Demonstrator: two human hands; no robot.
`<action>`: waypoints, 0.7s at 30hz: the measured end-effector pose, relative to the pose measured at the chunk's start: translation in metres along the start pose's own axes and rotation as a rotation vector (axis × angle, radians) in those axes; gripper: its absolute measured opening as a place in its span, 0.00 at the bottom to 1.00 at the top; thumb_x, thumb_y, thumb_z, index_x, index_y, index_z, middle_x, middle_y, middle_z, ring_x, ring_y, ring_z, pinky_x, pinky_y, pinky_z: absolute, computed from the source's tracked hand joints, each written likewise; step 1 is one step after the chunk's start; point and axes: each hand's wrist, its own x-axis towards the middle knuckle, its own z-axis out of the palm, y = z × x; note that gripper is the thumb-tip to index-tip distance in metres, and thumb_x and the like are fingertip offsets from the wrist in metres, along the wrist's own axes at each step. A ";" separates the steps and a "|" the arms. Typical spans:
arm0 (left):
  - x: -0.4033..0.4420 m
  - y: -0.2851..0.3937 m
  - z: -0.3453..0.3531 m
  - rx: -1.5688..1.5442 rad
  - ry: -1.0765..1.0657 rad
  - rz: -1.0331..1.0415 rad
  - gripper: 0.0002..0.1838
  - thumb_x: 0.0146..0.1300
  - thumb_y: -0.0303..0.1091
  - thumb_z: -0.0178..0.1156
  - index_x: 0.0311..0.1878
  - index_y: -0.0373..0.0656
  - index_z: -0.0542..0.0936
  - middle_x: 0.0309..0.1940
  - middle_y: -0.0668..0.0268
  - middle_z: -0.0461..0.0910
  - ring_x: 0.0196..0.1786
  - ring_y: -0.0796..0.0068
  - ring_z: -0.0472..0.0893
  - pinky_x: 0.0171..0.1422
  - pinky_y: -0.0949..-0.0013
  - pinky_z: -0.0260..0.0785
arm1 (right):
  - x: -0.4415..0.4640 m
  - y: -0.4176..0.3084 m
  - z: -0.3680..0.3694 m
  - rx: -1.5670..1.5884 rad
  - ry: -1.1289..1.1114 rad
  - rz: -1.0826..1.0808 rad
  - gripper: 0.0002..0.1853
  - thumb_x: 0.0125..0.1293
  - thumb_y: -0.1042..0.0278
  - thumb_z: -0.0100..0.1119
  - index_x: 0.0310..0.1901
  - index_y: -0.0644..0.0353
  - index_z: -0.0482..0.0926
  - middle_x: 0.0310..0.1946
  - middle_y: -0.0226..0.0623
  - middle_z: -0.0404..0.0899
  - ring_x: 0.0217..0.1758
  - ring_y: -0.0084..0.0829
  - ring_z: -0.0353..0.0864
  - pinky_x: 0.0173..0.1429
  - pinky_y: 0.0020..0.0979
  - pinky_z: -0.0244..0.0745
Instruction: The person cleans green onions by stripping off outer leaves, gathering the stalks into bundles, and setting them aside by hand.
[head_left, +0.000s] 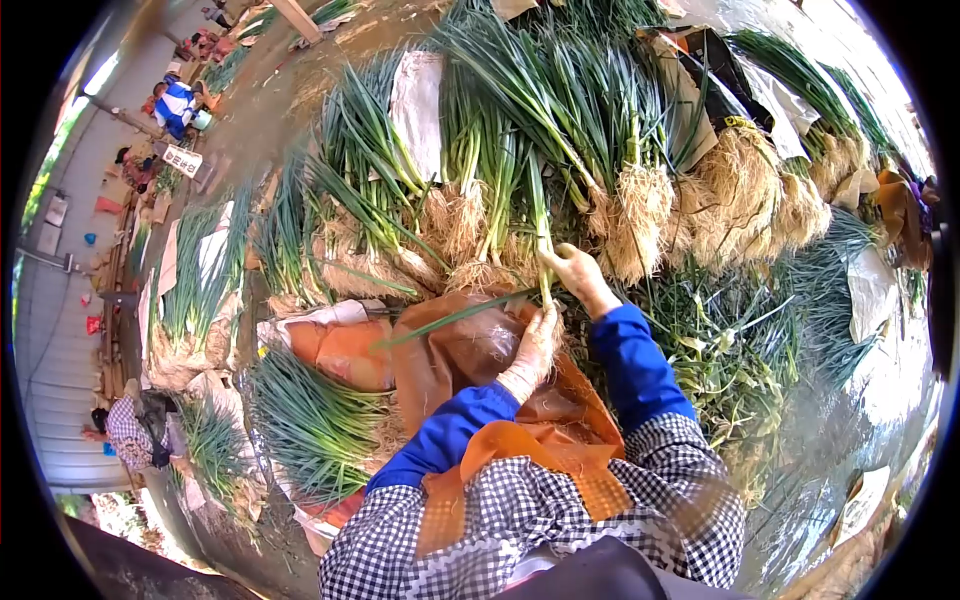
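Note:
A single green onion stalk (pixel 544 225) stands upright between my hands, its leaves pointing away from me. My left hand (pixel 533 350) is closed round its lower end, near the roots. Higher on the pale stem, the fingers of my right hand (pixel 578 275) pinch it. One long green leaf (pixel 455 318) hangs off to the left from the stalk, over the brown apron (pixel 465 345) on my lap. Just beyond my hands lie piled onions with tangled straw-coloured roots (pixel 640 215).
Loose leaf trimmings (pixel 735 350) cover the ground at the right. A heap of onions (pixel 315 415) lies at my left beside an orange cover (pixel 345 350). Another person (pixel 135 430) sits at the far left; one in blue and white (pixel 175 105) sits farther back.

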 end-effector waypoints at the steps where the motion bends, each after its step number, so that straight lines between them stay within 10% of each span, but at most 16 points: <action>1: 0.000 0.000 -0.010 0.238 -0.082 0.117 0.08 0.68 0.44 0.51 0.35 0.54 0.74 0.21 0.79 0.66 0.20 0.86 0.63 0.20 0.82 0.52 | 0.004 -0.005 0.012 0.416 -0.055 0.098 0.22 0.64 0.48 0.53 0.39 0.64 0.78 0.24 0.34 0.78 0.26 0.26 0.74 0.33 0.25 0.69; 3: -0.002 0.006 -0.023 0.153 -0.129 0.045 0.09 0.67 0.46 0.52 0.33 0.56 0.73 0.20 0.79 0.65 0.20 0.86 0.62 0.20 0.82 0.52 | 0.009 0.005 0.035 0.875 -0.027 0.148 0.17 0.67 0.55 0.53 0.39 0.63 0.79 0.23 0.26 0.76 0.25 0.22 0.72 0.31 0.25 0.67; 7: -0.001 -0.001 -0.029 0.082 -0.112 -0.011 0.12 0.62 0.50 0.57 0.28 0.59 0.71 0.17 0.80 0.61 0.17 0.85 0.61 0.18 0.80 0.48 | -0.009 0.035 0.053 0.680 0.237 0.133 0.19 0.67 0.53 0.52 0.29 0.63 0.79 0.19 0.29 0.74 0.22 0.22 0.69 0.31 0.26 0.66; 12: 0.001 0.004 -0.029 0.174 -0.129 -0.151 0.14 0.63 0.51 0.56 0.27 0.55 0.70 0.15 0.79 0.60 0.13 0.85 0.59 0.13 0.80 0.47 | -0.063 0.014 0.011 0.880 0.051 0.325 0.22 0.69 0.50 0.49 0.22 0.56 0.75 0.10 0.23 0.64 0.11 0.16 0.57 0.17 0.20 0.52; 16: -0.005 0.005 -0.026 0.124 -0.179 -0.220 0.15 0.65 0.53 0.51 0.32 0.53 0.71 0.15 0.78 0.59 0.13 0.84 0.57 0.14 0.80 0.47 | -0.058 0.002 -0.005 0.831 -0.076 0.221 0.22 0.70 0.46 0.43 0.41 0.59 0.77 0.20 0.22 0.67 0.20 0.17 0.60 0.26 0.20 0.57; 21: -0.007 0.014 -0.029 0.160 -0.230 -0.236 0.18 0.64 0.57 0.50 0.33 0.51 0.72 0.16 0.76 0.61 0.14 0.82 0.58 0.15 0.79 0.49 | -0.030 0.002 0.035 1.038 -0.072 0.152 0.13 0.66 0.57 0.55 0.37 0.58 0.78 0.24 0.23 0.74 0.24 0.14 0.68 0.28 0.19 0.63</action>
